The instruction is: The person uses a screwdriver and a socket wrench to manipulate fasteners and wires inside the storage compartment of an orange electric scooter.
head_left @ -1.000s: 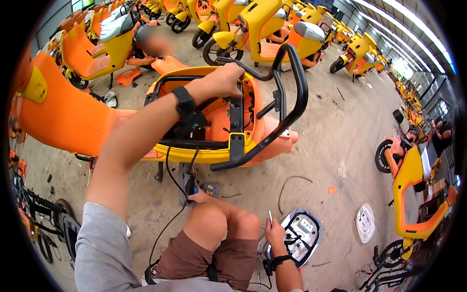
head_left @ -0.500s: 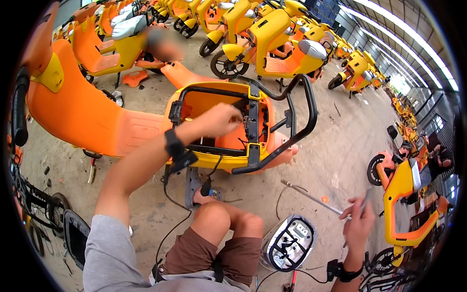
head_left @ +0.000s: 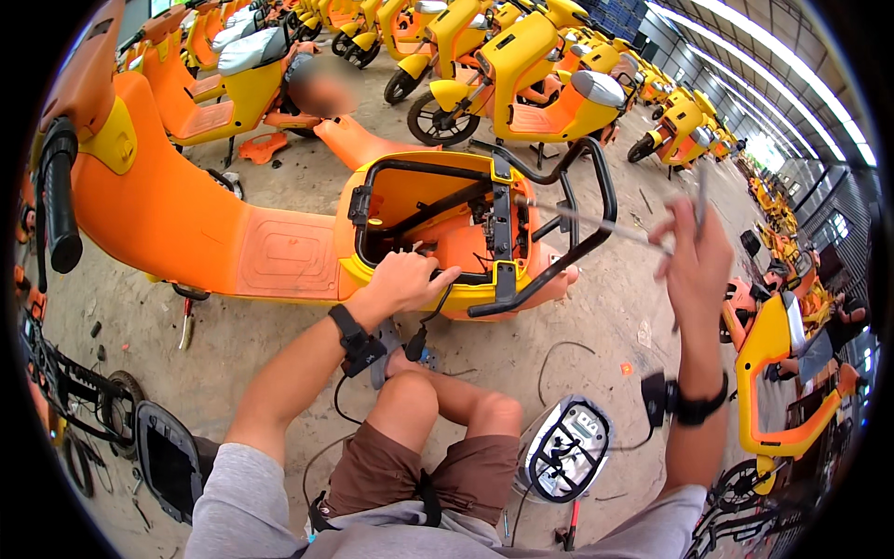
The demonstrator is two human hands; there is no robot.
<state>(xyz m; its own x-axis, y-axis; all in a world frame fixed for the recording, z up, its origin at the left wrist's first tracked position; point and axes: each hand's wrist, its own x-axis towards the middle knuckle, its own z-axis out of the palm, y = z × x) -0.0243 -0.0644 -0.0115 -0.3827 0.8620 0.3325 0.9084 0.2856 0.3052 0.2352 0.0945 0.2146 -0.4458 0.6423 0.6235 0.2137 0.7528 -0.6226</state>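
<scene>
Right hand (head_left: 697,256) had just swung up from down by the white shell (head_left: 589,427), fingers wrapped round the handle of a long T-shaped tool (head_left: 605,225), so the tip was now up by the scooter (head_left: 191,200), left of that hand. Couldn't tell if it touched. Left hand (head_left: 403,281) had dropped back to the compartment's (head_left: 428,186) near rim, fingers loosely spread; no idea whether they pinched anything. Scooter sat just beyond it, all smooth curvy orange and yellow plastic. Tool looked like thin grey metal, pretty blurry. Rounded black rack (head_left: 610,191) curved between both hands.
</scene>
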